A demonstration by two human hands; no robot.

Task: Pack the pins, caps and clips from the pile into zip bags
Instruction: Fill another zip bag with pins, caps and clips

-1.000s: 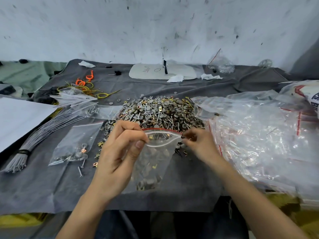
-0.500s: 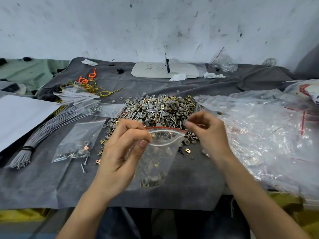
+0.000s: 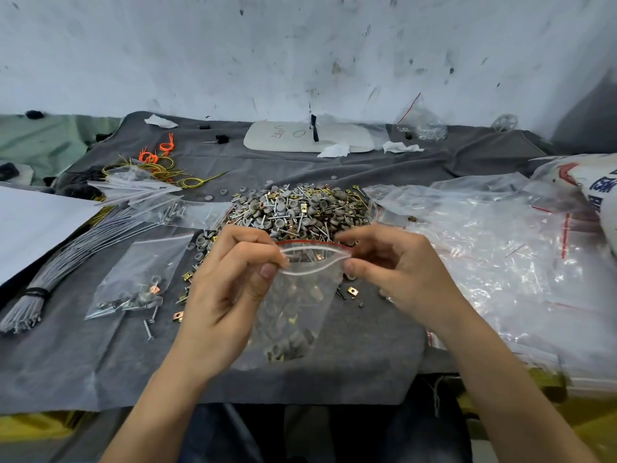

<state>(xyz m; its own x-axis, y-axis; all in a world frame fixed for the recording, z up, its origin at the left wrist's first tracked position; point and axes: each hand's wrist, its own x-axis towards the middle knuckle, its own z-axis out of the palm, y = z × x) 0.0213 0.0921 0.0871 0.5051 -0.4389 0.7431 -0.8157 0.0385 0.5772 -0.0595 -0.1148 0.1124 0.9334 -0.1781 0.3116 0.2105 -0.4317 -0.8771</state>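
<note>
Hands: left hand (image 3: 227,289) pinches one end of the zip bag (image 3: 300,305) mouth, right hand (image 3: 397,272) the other, over the near edge of the grey cloth (image 3: 83,362) | Progress: bag part-filled and unsealed; one filled bag (image 3: 140,279) lies left; large pile (image 3: 300,208) at mid-cloth remains, so likely early | Surface: empty bags (image 3: 500,245) at right edge | Room: scuffed white wall (image 3: 300,45) behind
</note>
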